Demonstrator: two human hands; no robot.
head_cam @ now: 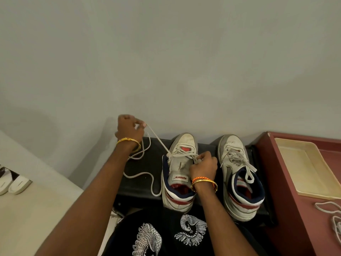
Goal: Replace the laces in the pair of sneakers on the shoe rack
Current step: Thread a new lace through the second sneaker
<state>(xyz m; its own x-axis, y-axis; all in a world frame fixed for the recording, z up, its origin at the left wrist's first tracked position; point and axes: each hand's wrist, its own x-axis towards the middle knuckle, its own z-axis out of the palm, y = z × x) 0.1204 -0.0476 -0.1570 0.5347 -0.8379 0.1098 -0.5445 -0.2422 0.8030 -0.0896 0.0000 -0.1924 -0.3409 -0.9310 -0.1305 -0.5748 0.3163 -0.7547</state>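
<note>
Two white high-top sneakers with navy collars and red trim stand side by side on a black shoe rack (136, 182), toes toward the wall. My left hand (129, 130) is raised left of the left sneaker (180, 169) and pinches a pale lace (156, 140) drawn taut from its upper eyelets. The lace's slack loops over the rack. My right hand (203, 166) grips the lacing on the right side of that sneaker's tongue. The right sneaker (238, 174) is laced, with loose ends lying in its collar.
A dark red cabinet top (287, 191) adjoins the rack on the right and carries a cream tray (302, 169) and another loose lace (330, 215). A pale wall stands right behind the shoes. White shoes (13, 182) sit at the far left.
</note>
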